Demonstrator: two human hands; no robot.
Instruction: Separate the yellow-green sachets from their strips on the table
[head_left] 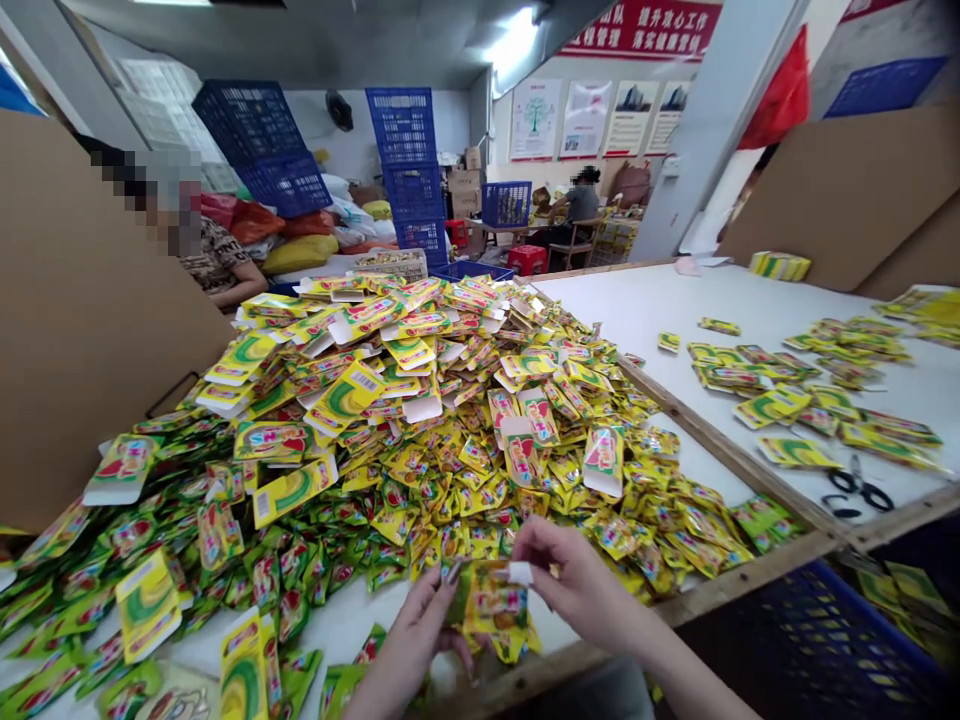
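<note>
My left hand (420, 625) is closed around the left side of a small yellow printed candy carton (495, 605), low at the front edge of the table. Green wrapping shows beside its fingers, partly hidden. My right hand (566, 570) pinches the carton's upper right corner, where a white flap sticks out. Just beyond both hands lie many small yellow candy packets (472, 490). Green candy packets (300, 560) spread to the left. Behind them rises a tall heap of empty-looking yellow cartons (375, 320) with white open ends.
A wooden strip (712, 430) divides the white table. Right of it lie black scissors (859, 485) and flat yellow packs (780, 405). A blue crate (817, 630) stands below the right edge. Cardboard panels (90, 300) flank the table. One person sits behind the left panel, another farther back.
</note>
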